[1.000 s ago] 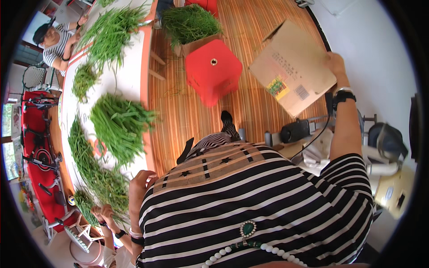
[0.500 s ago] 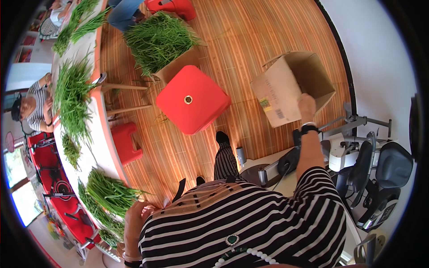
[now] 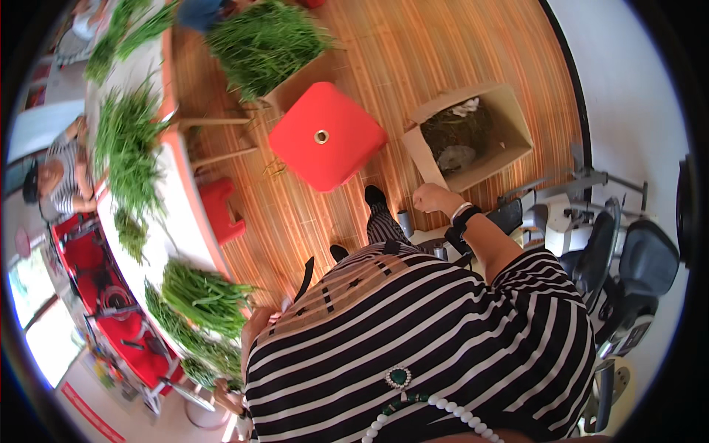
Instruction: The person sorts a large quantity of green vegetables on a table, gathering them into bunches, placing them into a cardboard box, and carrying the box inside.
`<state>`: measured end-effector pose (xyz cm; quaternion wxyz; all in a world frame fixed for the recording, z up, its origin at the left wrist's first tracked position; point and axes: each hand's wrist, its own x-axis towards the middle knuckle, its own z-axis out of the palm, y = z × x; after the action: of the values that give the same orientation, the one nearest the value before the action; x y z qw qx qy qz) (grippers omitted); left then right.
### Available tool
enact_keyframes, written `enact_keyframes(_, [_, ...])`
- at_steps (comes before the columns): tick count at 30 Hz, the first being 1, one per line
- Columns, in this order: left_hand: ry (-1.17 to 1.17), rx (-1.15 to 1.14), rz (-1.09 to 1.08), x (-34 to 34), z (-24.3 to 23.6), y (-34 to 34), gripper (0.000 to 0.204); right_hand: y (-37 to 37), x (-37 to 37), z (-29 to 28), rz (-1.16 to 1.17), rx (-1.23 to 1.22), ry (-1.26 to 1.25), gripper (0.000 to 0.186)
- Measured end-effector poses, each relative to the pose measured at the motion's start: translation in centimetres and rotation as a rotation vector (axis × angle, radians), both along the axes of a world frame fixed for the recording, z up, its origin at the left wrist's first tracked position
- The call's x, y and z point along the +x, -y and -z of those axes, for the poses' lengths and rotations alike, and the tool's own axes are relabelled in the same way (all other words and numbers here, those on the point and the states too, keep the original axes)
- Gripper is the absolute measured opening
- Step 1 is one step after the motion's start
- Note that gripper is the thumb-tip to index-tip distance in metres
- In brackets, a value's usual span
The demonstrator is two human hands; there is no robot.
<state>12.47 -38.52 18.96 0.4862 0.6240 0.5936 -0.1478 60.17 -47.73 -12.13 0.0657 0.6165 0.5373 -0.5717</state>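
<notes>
My right hand [image 3: 437,199] is curled closed at the near edge of an open cardboard box [image 3: 509,144] on the floor. Any object inside the fingers is hidden from view. Inside the box lie dark plant scraps [image 3: 465,127] and some pale crumpled pieces [image 3: 456,157]. My left hand [image 3: 258,322] is beside the white table's edge, close to a bunch of long green leafy stalks [image 3: 203,299]. My shirt partly covers that hand, and its fingers are blurred.
A red stool [image 3: 329,148] stands ahead of me, with a carton of green stalks [image 3: 269,48] behind it. More stalks lie along the white table [image 3: 173,214], where another person [image 3: 66,173] sits across. Exercise equipment [image 3: 613,251] is at right.
My right hand has left the box's upper flap and come nearer to me. The box now shows more of its inside. My left hand and the view have shifted slightly.
</notes>
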Motion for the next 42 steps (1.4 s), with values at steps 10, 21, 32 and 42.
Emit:
enact_keyframes(10, [0.021, 0.218, -0.181, -8.8, 1.2, 6.8, 0.023, -10.5, -7.6, -8.7, -0.319, 0.348, 0.018, 0.019])
enact_keyframes(21, [0.183, 0.432, -0.681, -22.0, 6.5, 13.4, 0.02, -24.8, -33.5, -24.6, -0.589, 0.559, -0.278, 0.015])
enact_keyframes(32, [0.164, 0.657, -0.887, -26.3, 6.1, 13.2, 0.014, -40.4, -57.1, -27.8, -0.803, 0.692, -0.453, 0.024])
enact_keyframes(42, [0.296, 0.729, -1.208, -29.8, 0.0, -4.9, 0.023, -59.3, -68.8, -22.4, -0.65, 0.7, -0.583, 0.03])
